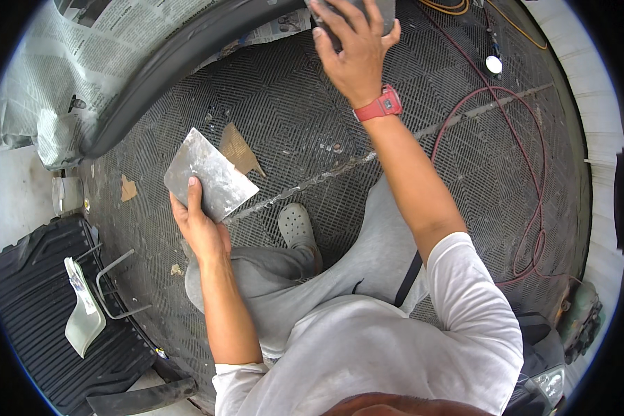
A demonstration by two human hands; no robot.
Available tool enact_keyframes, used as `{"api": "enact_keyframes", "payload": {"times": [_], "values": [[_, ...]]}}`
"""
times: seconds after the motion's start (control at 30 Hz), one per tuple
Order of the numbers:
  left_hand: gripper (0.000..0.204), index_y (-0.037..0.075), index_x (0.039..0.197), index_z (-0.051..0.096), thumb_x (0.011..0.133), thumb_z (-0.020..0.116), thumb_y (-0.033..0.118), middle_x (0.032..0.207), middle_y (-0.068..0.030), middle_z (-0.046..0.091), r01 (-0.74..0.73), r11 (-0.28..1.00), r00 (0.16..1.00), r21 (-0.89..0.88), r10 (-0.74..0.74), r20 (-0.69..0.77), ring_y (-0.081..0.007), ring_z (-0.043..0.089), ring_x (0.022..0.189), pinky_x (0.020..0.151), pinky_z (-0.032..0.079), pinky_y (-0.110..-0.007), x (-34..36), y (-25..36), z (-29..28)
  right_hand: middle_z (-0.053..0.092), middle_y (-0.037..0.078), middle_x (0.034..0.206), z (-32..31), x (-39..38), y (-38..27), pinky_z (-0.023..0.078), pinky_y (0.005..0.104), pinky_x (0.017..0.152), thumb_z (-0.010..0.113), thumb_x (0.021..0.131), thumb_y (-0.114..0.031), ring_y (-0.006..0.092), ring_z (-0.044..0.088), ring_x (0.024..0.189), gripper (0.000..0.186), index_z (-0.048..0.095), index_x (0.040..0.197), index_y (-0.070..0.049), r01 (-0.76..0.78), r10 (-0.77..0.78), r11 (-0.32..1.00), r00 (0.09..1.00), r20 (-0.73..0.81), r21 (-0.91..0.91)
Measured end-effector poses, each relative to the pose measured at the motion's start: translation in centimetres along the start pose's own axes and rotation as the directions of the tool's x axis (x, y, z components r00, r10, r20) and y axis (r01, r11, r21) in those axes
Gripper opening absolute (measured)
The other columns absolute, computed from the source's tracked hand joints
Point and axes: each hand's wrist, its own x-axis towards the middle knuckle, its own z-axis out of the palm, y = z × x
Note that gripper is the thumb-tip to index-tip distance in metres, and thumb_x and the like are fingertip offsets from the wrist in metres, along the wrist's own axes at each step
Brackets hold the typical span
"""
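My left hand [204, 225] grips a flat grey rectangular plate [211, 173] by its lower edge, thumb on top. White smears cover the plate's face, and it is tilted above the floor. At the top edge of the view, my right hand [353, 52] is spread over a dark grey, flat rectangular block [385, 10], with thumb and little finger at its sides. The upper part of that block is cut off by the frame. A red watch [388, 102] circles my right wrist. Left of the block curves a long dark bumper-like panel [156, 73].
Newspaper sheets [69, 83] cover the area behind the dark panel. Torn brown paper [239, 149] lies on the ridged dark floor mat [291, 76]. A red hose [541, 145] loops at right. A black ribbed panel [48, 312] with a pale curved piece [85, 326] is at lower left.
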Motion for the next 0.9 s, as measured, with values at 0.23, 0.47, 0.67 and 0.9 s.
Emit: {"api": "enact_keyframes", "payload": {"times": [0.23,0.47,0.67,0.9], "values": [[0.039,0.001,0.138,0.054,0.106,0.064,0.02,0.124,-0.0108,0.066,0.011,1.0,1.0,0.004,-0.011,0.001,-0.018,0.068,0.11,0.097,0.058,-0.034,0.1,-0.2,-0.3,0.061,-0.001,0.144,-0.1,0.5,2.3,0.014,0.076,0.115,0.072,0.092,-0.022,0.0332,0.035,0.153,0.041,0.071,0.132,-0.022,-0.046,0.047,0.999,0.998,-0.04,0.013],[0.038,0.001,0.137,0.055,0.106,0.064,0.019,0.123,-0.0106,0.066,0.014,1.0,1.0,0.001,-0.014,0.013,-0.018,0.068,0.111,0.097,0.058,-0.034,0.1,-0.3,-0.5,0.06,-0.001,0.144,0.3,0.5,3.0,0.013,0.0767,0.115,0.072,0.092,-0.023,0.0336,0.033,0.153,0.041,0.071,0.133,-0.023,-0.025,0.025,0.999,1.0,-0.008,0.026],[0.038,0.001,0.138,0.054,0.106,0.064,0.018,0.123,-0.0104,0.066,0.021,1.0,1.0,-0.005,-0.021,0.009,-0.0177,0.067,0.111,0.098,0.057,-0.034,-0.1,-0.4,-0.4,0.061,-0.001,0.144,0.0,0.9,3.0,0.014,0.0767,0.114,0.07,0.094,-0.025,0.0329,0.033,0.154,0.039,0.071,0.133,-0.023,-0.032,0.032,0.999,0.999,-0.013,0.037],[0.04,0.0,0.14,0.054,0.105,0.065,0.017,0.124,-0.01,0.067,-0.018,0.999,1.0,-0.027,0.019,0.019,-0.018,0.068,0.11,0.097,0.056,-0.033,0.5,-0.9,-0.4,0.061,-0.011,0.143,0.5,-3.6,1.7,0.011,0.0708,0.116,0.072,0.092,-0.029,0.0259,0.034,0.153,0.037,0.074,0.129,-0.032,-0.019,0.018,0.994,1.0,0.014,0.103]]}}
